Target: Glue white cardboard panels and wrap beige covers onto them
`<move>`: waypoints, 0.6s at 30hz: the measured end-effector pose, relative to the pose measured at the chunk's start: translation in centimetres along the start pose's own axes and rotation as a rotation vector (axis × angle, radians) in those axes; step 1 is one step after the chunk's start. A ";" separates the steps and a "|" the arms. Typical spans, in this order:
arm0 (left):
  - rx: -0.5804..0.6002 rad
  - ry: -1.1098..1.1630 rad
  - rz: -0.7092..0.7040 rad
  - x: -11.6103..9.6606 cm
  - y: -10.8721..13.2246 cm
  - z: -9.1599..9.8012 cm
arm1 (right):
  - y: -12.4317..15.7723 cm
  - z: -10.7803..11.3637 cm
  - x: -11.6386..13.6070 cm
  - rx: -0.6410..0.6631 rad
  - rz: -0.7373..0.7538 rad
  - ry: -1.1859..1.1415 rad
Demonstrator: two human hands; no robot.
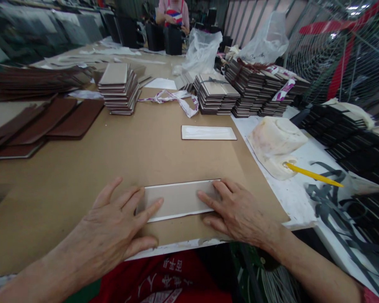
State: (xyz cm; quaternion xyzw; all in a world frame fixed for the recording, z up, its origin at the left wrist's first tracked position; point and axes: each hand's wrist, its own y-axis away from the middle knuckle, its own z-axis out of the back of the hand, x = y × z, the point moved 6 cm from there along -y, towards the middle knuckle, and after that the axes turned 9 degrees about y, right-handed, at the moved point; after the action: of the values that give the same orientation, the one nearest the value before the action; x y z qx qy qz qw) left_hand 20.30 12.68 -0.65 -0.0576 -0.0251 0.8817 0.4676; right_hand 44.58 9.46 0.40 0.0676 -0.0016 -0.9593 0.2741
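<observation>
A long, narrow grey-beige strip of board (180,200) with white edges lies flat near the front of the table. Fingers spread, my left hand (123,221) rests on its left end, the thumb on the table below it. On the right end lies my right hand (236,208), its fingers stretched over the strip's surface and upper corner. Farther back is a second strip (208,132), white on top with a dark edge, which neither hand touches.
Stacks of beige boards (118,90), tied board bundles (217,94) and brown panels (72,120) stand around the table (139,147). To the right sit a whitish container (274,143) with a yellow stick (314,174), dark straps and a large fan (337,54). A person (173,14) is at the back.
</observation>
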 end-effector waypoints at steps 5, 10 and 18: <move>-0.015 0.013 0.053 0.2 0.5 -1.0 | 1.0 -0.9 -0.9 -0.009 -0.030 0.041; -0.039 0.056 0.104 0.6 0.9 -1.1 | 3.0 -2.2 -3.8 -0.022 -0.067 0.075; -0.020 0.148 -0.014 1.6 1.2 -2.0 | 2.3 -1.9 -4.0 -0.012 0.079 -0.211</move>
State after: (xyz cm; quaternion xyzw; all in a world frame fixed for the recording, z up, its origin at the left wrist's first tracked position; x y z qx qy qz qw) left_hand 18.68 13.29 -2.87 -0.1273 0.0002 0.8713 0.4739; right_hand 49.40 9.73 -0.86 -0.0354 -0.0273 -0.9495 0.3105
